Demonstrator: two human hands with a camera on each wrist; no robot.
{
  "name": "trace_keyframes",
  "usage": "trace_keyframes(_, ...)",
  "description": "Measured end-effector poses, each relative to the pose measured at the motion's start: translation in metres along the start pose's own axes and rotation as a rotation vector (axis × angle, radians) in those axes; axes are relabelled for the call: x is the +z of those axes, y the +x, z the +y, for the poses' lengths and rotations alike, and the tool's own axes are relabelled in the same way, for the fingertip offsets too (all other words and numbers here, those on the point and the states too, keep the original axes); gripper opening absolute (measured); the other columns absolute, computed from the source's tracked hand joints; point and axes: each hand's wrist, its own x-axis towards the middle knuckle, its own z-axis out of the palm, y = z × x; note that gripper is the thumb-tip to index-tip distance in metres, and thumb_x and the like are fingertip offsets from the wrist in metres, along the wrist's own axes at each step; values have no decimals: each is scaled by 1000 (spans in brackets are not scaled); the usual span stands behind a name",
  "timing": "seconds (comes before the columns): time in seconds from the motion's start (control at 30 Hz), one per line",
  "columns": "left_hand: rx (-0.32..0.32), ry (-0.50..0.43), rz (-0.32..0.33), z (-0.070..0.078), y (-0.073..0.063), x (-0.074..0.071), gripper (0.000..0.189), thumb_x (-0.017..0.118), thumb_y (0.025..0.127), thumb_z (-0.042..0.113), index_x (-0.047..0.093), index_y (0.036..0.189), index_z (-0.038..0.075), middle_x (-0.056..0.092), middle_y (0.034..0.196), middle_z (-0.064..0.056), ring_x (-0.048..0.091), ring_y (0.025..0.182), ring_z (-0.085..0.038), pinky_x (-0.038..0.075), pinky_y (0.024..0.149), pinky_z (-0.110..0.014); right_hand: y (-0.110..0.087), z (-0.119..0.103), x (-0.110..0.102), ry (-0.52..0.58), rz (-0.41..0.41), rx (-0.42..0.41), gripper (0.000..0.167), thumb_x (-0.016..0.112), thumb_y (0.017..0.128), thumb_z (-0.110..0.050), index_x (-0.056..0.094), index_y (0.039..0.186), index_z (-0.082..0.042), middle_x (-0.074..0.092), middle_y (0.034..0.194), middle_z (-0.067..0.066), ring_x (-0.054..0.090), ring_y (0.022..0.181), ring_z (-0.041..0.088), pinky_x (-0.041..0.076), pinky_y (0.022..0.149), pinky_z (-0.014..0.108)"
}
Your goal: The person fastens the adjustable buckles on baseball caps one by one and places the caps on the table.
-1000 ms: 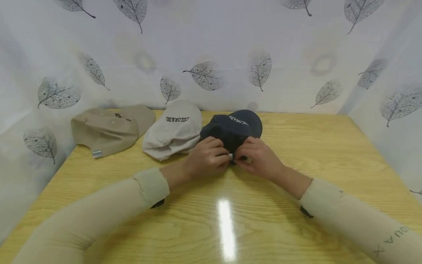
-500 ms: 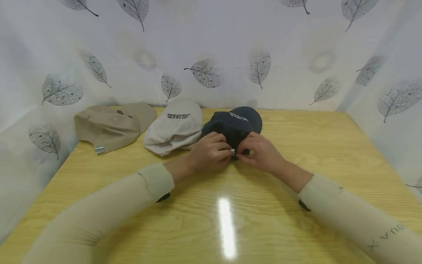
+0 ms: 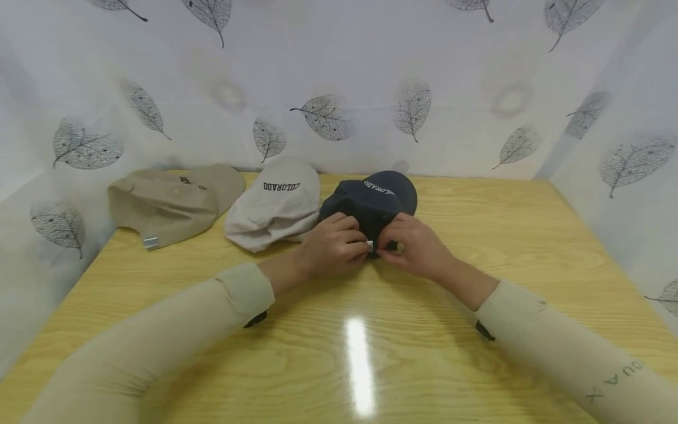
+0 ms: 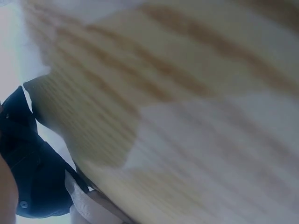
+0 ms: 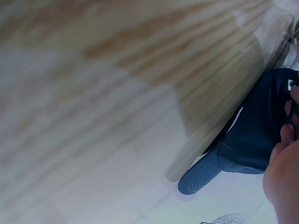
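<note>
A navy baseball cap (image 3: 365, 200) with white COLORADO lettering lies at the back of the table, its back strap toward me. My left hand (image 3: 336, 246) grips the left side of the strap beside a small silver buckle (image 3: 369, 246). On the other side, my right hand (image 3: 415, 246) pinches the dark strap with thumb and fingers. In the right wrist view, the cap (image 5: 257, 130) shows its brim and the fingers at the strap. Only the edge of my left hand appears in the left wrist view, beside the cap (image 4: 37, 172). The fingertips partly hide the strap.
A pale grey COLORADO cap (image 3: 281, 206) lies just left of the navy one. Farther left is a khaki cap (image 3: 169, 203) with a silver buckle. The wooden table (image 3: 296, 353) reaches back to a white curtain (image 3: 360, 53) with leaf prints.
Both hands stay at the navy cap's strap, with only slight finger movement around the buckle. The head view has shifted a little; the other caps lie as before.
</note>
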Motion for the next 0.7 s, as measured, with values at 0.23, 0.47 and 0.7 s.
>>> trace_keyframes(0.23,-8,9,-20,0,-1,-2,6,72,81,12,77,84,14,74,81,4,61,76,-17,49,74,-32,1,0,-1,-17,-9,14,17,84,73,-6,69,78,-13,70,80,-3,55,82,15,49,75,33)
trace_keyframes(0.47,-1,11,-8,0,-3,0,7,71,83,13,77,83,14,73,80,4,61,75,-17,48,72,-32,1,-2,0,-39,-36,-9,15,83,74,-6,69,77,-12,69,78,-3,56,81,16,50,75,34)
trace_keyframes(0.7,-8,19,-11,-1,-2,1,6,71,82,12,77,82,14,73,79,4,60,75,-17,48,73,-32,2,1,2,-67,-6,-48,17,82,72,-4,67,74,-12,67,76,-3,54,78,16,47,72,34)
